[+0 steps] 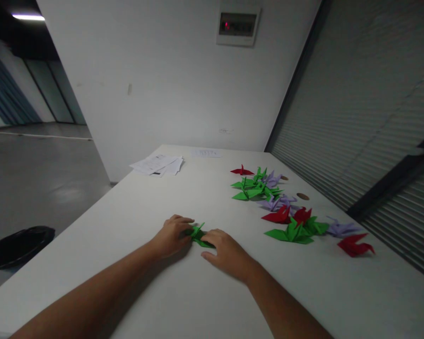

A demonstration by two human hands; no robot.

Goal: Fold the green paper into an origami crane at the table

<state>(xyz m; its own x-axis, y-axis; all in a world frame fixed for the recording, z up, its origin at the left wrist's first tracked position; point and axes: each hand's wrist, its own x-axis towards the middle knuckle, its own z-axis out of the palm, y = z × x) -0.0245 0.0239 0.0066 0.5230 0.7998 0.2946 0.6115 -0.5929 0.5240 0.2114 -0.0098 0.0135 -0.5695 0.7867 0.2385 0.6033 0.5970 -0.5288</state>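
Note:
A green folded paper crane [198, 233] lies on the white table between my two hands. My left hand [172, 235] has its fingers curled round the crane's left side, and its thumb and fingertips partly hide that wing. On the other side, the fingers of my right hand [228, 252] rest over the right wing. The right thumb stretches out below, apart from the paper and from the fingers. The crane's narrow upright point shows between the hands.
Several green, red and purple paper cranes [293, 230] spread along the table's right side, beside window blinds. Printed papers [159, 165] lie at the far left and another sheet [207, 153] at the back. A black-lined bin [19, 247] stands on the floor, left.

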